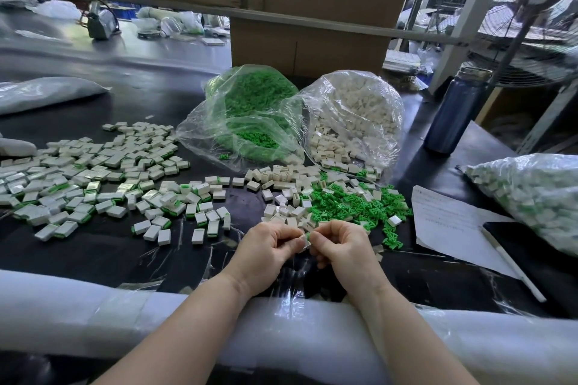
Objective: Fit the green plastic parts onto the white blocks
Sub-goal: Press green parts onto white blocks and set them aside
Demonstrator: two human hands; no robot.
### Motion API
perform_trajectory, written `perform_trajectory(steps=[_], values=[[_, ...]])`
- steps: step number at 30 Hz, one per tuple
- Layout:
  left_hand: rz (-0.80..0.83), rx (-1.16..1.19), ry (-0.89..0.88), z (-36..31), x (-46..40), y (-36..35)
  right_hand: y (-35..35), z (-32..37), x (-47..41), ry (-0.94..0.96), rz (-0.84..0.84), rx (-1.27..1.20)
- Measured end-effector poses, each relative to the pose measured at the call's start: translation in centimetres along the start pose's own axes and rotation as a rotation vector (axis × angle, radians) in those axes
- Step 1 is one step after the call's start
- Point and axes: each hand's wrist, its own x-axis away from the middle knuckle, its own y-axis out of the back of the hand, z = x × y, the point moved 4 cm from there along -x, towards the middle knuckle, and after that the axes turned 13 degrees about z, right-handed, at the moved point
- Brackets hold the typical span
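black worktable carries all stock. far side: clear bag of green parts beside clear bag of white blocks, both open toward the person. left: wide spread of fitted blocks. centre right: loose white blocks touching loose green parts. near edge: left hand pinches one white block; right hand pinches a green part against it.
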Motion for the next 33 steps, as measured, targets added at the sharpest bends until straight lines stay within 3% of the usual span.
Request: perform_trajectory(steps=[9, 33], values=[[0.006, 0.028, 0.019, -0.05, 0.02, 0.08, -0.01, 0.09, 0.06, 0.002, 0.006, 0.035], [0.049, -0.189, -0.016, -0.68, 0.16, -0.26, 0.1, 0.08, 0.1, -0.005, 0.051, 0.159]])
